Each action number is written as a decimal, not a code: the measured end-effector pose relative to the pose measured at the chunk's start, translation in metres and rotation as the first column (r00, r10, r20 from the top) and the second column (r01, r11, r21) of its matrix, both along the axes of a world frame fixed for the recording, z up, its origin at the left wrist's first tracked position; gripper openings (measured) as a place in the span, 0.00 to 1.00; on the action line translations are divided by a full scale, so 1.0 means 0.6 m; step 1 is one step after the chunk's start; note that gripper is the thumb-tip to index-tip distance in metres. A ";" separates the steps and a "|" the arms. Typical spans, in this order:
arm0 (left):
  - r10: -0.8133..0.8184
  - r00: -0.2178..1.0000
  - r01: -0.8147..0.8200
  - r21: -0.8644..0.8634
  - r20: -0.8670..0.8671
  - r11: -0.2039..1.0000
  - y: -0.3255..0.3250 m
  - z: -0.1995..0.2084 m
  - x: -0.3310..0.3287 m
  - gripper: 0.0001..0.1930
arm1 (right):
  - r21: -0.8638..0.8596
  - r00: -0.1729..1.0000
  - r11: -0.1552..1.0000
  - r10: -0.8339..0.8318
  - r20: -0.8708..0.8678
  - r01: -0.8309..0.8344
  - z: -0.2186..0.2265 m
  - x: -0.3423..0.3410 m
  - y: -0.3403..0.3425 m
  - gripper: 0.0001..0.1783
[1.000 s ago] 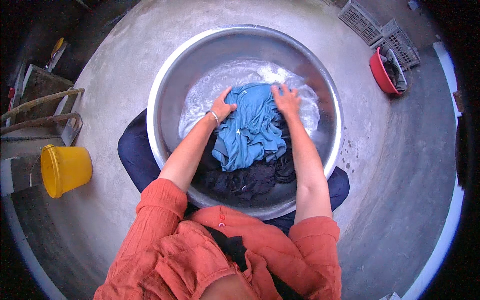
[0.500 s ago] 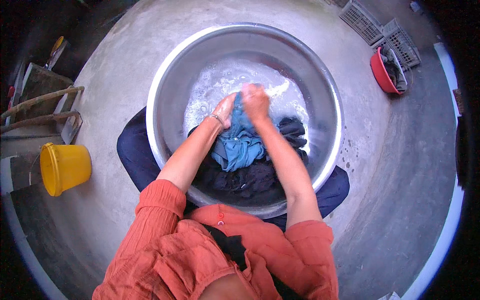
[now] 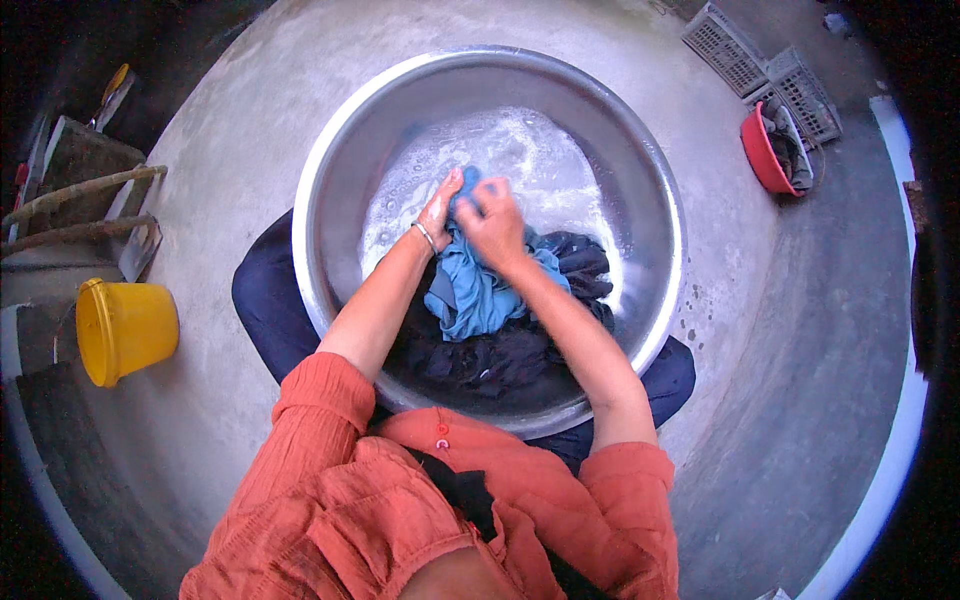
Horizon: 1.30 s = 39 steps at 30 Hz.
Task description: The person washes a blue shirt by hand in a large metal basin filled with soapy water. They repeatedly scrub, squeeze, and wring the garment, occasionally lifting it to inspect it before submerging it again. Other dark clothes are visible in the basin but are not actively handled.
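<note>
A large metal basin (image 3: 640, 150) holds soapy water (image 3: 530, 140) and wet clothes. Near its middle, my left hand (image 3: 438, 212), with a bracelet at the wrist, is closed on a bunched blue garment (image 3: 470, 300). Right beside it, my right hand (image 3: 492, 222) curls its fingers round the same cloth, and the two hands almost touch. A twist of the blue cloth shows between them, while its lower part spreads over dark clothes (image 3: 480, 362). More dark fabric (image 3: 585, 262) lies to the right, partly in the suds.
My folded legs (image 3: 270, 290) flank the basin on the concrete floor (image 3: 230, 190). A yellow bucket (image 3: 135, 330) stands at left, below wooden poles (image 3: 90, 195). At the far right are a red tub (image 3: 765, 155) with cloth in it and grey plastic crates (image 3: 725, 48).
My right hand has shifted slightly left and down, nearer my left hand. The left hand has moved a little left and up. Both still grip the blue garment.
</note>
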<state>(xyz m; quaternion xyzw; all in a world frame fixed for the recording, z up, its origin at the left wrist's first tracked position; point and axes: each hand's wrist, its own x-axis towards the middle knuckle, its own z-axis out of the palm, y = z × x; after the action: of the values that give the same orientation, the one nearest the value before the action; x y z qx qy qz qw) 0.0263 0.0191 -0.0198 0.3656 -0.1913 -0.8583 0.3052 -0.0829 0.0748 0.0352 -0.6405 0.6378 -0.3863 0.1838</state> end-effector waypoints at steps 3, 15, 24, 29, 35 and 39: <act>-0.055 0.998 0.055 0.050 0.004 0.997 0.005 0.033 0.001 0.21 | -0.245 0.982 0.958 0.111 -0.154 -0.147 0.031 0.072 0.042 0.09; 0.109 0.978 -0.106 -0.029 0.179 0.994 0.000 0.036 -0.014 0.30 | 0.291 0.782 0.762 -0.416 -0.465 0.578 -0.066 -0.203 -0.058 0.25; 0.055 0.998 -0.054 0.074 -0.011 0.996 -0.001 0.034 -0.007 0.30 | 0.054 0.999 0.998 -0.027 -0.031 0.028 -0.055 -0.050 -0.027 0.14; 0.006 0.999 -0.007 -0.026 -0.044 1.000 0.006 -0.004 0.007 0.20 | -0.188 0.962 0.960 0.168 -0.214 -0.209 0.043 0.093 0.050 0.09; -0.065 0.991 0.077 0.112 -0.114 0.991 0.026 0.078 -0.043 0.21 | -0.145 0.936 0.959 -0.273 -0.223 0.245 -0.031 -0.058 -0.062 0.13; -0.011 0.998 0.016 0.083 -0.061 0.996 0.000 0.058 -0.032 0.27 | 0.266 0.857 0.836 -0.381 -0.348 0.480 -0.063 -0.191 -0.067 0.22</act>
<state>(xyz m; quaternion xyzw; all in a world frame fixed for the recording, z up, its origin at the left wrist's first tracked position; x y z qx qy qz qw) 0.0074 0.0188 0.0150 0.3505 -0.1483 -0.8783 0.2894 -0.1977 0.0345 -0.0027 -0.4847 0.8433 -0.2059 0.1077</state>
